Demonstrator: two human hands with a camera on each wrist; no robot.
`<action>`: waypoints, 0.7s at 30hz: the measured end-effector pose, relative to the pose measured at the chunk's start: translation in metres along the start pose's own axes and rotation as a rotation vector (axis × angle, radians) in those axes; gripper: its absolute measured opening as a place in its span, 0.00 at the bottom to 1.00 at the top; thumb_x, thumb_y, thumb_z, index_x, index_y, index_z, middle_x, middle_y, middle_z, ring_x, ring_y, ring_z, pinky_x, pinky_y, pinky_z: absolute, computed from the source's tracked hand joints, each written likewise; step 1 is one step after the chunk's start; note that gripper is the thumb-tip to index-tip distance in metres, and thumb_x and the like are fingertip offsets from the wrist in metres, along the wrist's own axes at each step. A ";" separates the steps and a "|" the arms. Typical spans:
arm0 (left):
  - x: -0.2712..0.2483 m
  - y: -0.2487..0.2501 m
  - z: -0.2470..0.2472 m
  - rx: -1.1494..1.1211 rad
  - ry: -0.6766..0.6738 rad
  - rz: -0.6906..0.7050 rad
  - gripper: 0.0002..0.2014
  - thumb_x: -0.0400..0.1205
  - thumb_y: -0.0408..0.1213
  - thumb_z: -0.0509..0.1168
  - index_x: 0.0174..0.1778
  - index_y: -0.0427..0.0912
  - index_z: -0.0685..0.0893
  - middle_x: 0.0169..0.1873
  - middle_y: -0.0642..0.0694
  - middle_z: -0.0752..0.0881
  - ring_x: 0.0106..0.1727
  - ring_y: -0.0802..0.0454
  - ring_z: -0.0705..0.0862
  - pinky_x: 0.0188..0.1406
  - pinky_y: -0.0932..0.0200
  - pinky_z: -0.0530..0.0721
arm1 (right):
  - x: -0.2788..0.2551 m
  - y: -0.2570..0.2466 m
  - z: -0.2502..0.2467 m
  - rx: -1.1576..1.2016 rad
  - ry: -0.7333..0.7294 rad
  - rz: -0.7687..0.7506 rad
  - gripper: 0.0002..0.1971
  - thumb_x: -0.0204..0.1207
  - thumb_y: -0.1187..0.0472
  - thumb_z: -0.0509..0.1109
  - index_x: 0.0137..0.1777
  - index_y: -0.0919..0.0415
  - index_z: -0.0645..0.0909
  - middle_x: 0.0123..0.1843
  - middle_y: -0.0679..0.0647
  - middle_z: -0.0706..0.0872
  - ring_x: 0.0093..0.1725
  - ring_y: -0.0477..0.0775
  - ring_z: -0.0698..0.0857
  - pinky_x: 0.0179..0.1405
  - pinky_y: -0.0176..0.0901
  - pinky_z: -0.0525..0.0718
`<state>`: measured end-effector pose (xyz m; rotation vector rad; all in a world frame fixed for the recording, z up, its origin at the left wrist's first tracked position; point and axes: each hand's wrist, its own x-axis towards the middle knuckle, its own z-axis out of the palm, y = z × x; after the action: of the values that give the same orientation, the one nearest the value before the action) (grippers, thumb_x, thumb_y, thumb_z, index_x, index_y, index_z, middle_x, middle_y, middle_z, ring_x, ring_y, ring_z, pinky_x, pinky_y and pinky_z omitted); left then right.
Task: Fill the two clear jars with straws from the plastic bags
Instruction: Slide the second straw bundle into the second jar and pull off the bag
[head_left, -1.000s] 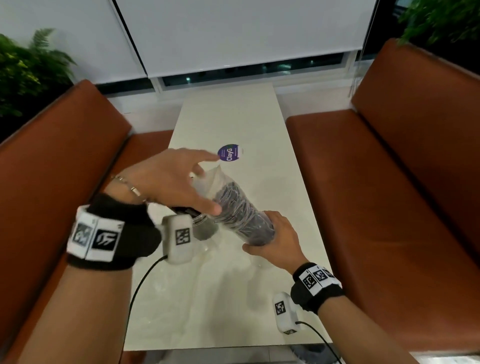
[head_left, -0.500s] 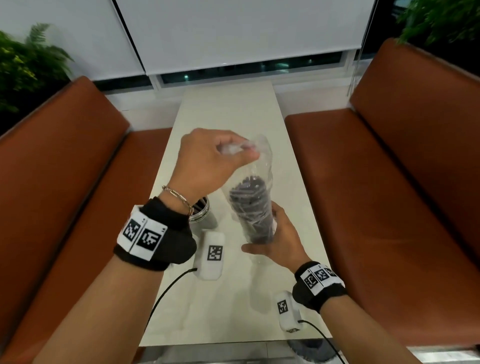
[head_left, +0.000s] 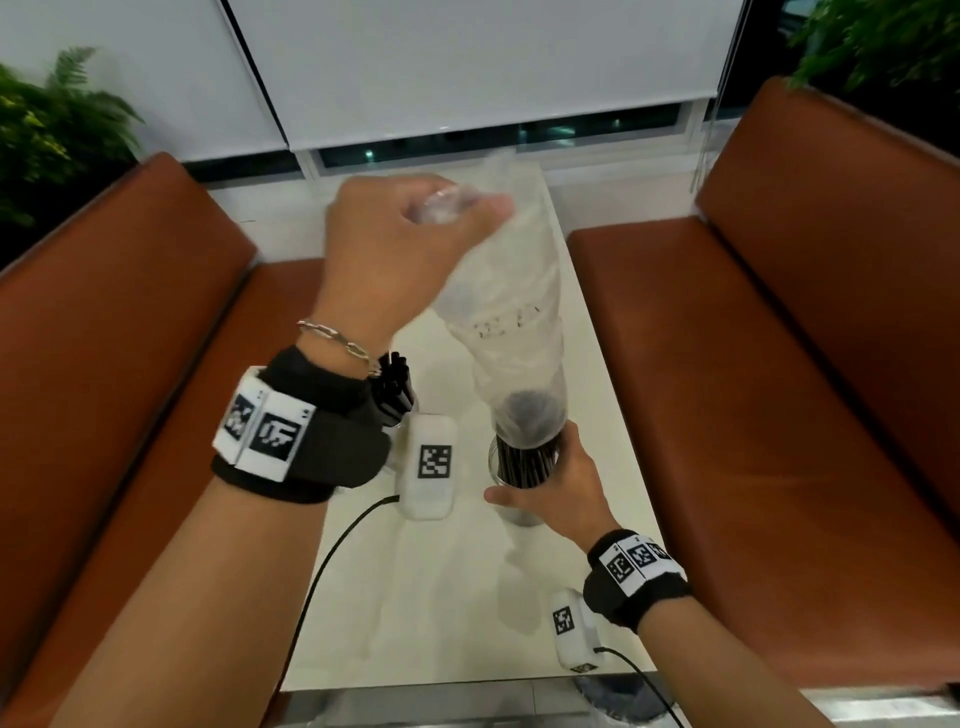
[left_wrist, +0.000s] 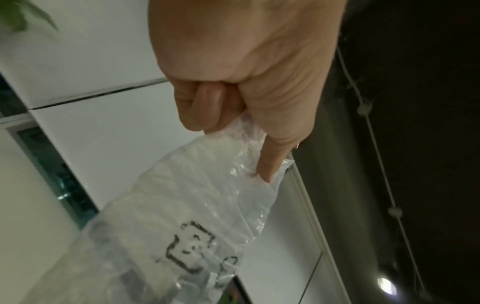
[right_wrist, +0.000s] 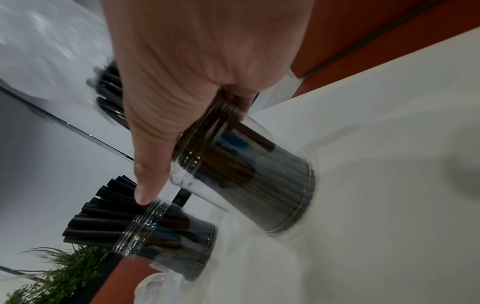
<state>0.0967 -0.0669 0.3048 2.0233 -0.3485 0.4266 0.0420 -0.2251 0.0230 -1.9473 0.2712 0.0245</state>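
My left hand (head_left: 447, 208) is raised over the table (head_left: 587, 364) and grips the bunched top of a clear plastic bag (head_left: 509, 312). In the left wrist view, the fingers of that hand (left_wrist: 233, 133) are curled round the bag (left_wrist: 207, 195). The bag hangs down to a clear jar (head_left: 524, 467) packed with black straws (head_left: 527, 410), and its lower end still covers their tops. My right hand (head_left: 540, 478) grips this jar (right_wrist: 246, 174) near its rim. A second clear jar (head_left: 397, 400) (right_wrist: 161, 236) of black straws stands to the left, partly hidden by my left wrist.
Brown benches (head_left: 779, 389) run along both sides of the narrow white table. A window with white blinds (head_left: 467, 78) lies beyond the table's far end. Green plants (head_left: 47, 135) stand in both back corners. Something clear and crumpled (right_wrist: 155, 288) lies beside the second jar.
My left hand has closed on the bag's top and pulled it upward. The bag swung from tilted to upright, and the straws now stand in the jar my right hand holds.
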 end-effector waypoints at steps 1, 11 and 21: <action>0.002 0.002 -0.012 -0.041 0.063 -0.010 0.17 0.71 0.61 0.82 0.43 0.50 0.97 0.35 0.46 0.95 0.37 0.42 0.92 0.47 0.43 0.94 | 0.001 0.000 0.001 -0.009 0.008 0.005 0.59 0.46 0.45 0.98 0.77 0.50 0.69 0.66 0.42 0.84 0.64 0.48 0.84 0.63 0.42 0.83; -0.058 -0.082 -0.141 -0.291 0.329 -0.556 0.24 0.77 0.68 0.73 0.48 0.50 0.94 0.38 0.49 0.85 0.26 0.58 0.73 0.19 0.62 0.67 | 0.047 -0.031 0.015 0.054 0.036 0.018 0.57 0.46 0.55 0.99 0.75 0.56 0.71 0.65 0.46 0.84 0.64 0.48 0.82 0.67 0.44 0.82; -0.196 -0.166 -0.127 -0.426 0.366 -1.040 0.30 0.85 0.70 0.58 0.33 0.51 0.92 0.24 0.50 0.83 0.26 0.54 0.76 0.28 0.55 0.71 | 0.057 -0.053 0.008 -0.446 -0.164 0.292 0.48 0.75 0.48 0.83 0.86 0.72 0.65 0.80 0.69 0.79 0.78 0.70 0.81 0.76 0.57 0.80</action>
<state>-0.0286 0.1346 0.1447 1.4171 0.7618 0.0383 0.1093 -0.2089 0.0603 -2.3136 0.4684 0.4692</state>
